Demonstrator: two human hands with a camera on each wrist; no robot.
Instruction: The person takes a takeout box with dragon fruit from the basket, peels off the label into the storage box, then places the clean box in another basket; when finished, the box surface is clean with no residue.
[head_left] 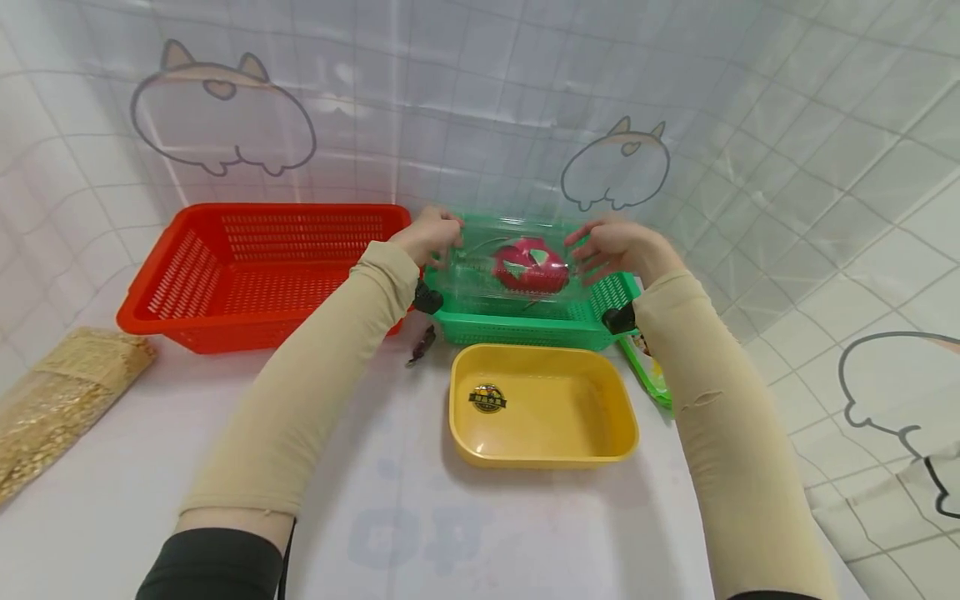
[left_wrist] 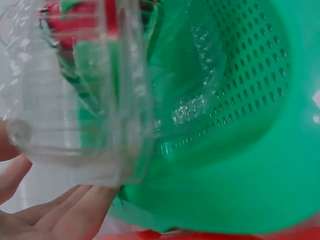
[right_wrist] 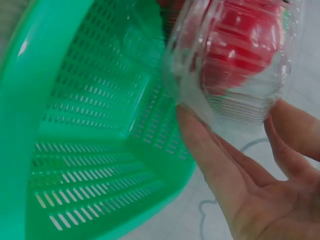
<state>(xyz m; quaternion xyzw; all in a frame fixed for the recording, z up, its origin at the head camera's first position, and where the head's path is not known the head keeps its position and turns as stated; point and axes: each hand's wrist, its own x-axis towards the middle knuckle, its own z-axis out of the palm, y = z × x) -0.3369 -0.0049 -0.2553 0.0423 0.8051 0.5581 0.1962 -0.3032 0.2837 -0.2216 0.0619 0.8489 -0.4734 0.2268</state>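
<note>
Between my two hands is a clear plastic clamshell box [head_left: 472, 279], raised at the green basket [head_left: 525, 332]. A glossy red thing with green parts [head_left: 531, 267] lies inside it; its kind is unclear. My left hand [head_left: 431, 235] grips the box's left end, and in the left wrist view its fingers [left_wrist: 82, 212] reach underneath. At the other end my right hand [head_left: 621, 246] holds the box, thumb on one side and fingers [right_wrist: 200, 140] below. More clear plastic [left_wrist: 200, 75] shows inside the basket.
A red basket [head_left: 247, 327] stands to the left, and a yellow tub [head_left: 540, 408] in front. A bag of flakes [head_left: 67, 392] lies at far left. Beside the green basket are a small dark thing [head_left: 422, 346] and a green-edged package [head_left: 651, 375]. A patterned curtain [head_left: 465, 100] hangs behind.
</note>
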